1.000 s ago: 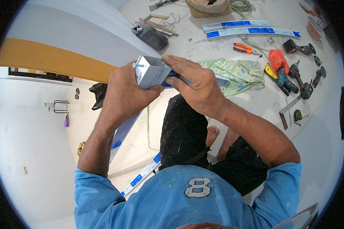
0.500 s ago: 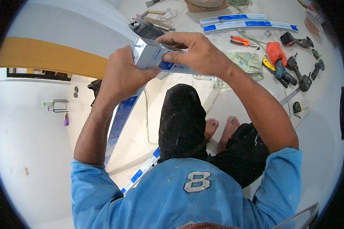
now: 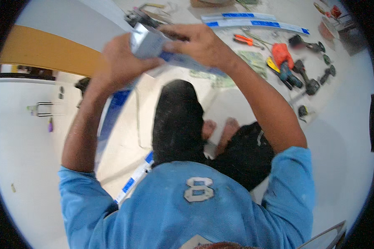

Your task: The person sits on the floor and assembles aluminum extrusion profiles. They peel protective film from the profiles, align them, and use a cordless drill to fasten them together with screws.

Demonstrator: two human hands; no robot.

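Both hands grip a silvery metal profile (image 3: 148,41) with blue-and-white film, held up in front of me where two lengths seem to meet at a corner. My left hand (image 3: 122,64) is closed round the corner's left side, its thumb pointing right along the lower edge. From the other side my right hand (image 3: 201,43) pinches it, thumb in front and fingers over the top. One filmed length (image 3: 115,103) slopes down past my left forearm; another (image 3: 191,63) runs right beneath my right hand. Motion blur softens the corner, and the fingertips behind it are hidden.
Filmed strips (image 3: 255,23) lie on the floor ahead. To the right are orange-handled pliers (image 3: 247,40), a patterned cloth (image 3: 253,62), an orange-red bag or cloth (image 3: 282,56), power tools (image 3: 305,76) and a tape measure (image 3: 303,111). Another filmed strip (image 3: 131,180) lies by my knee.
The whole view has shifted, so the scene sits farther left and slightly higher. Both hands keep their grip on the profile corner, which is now blurred.
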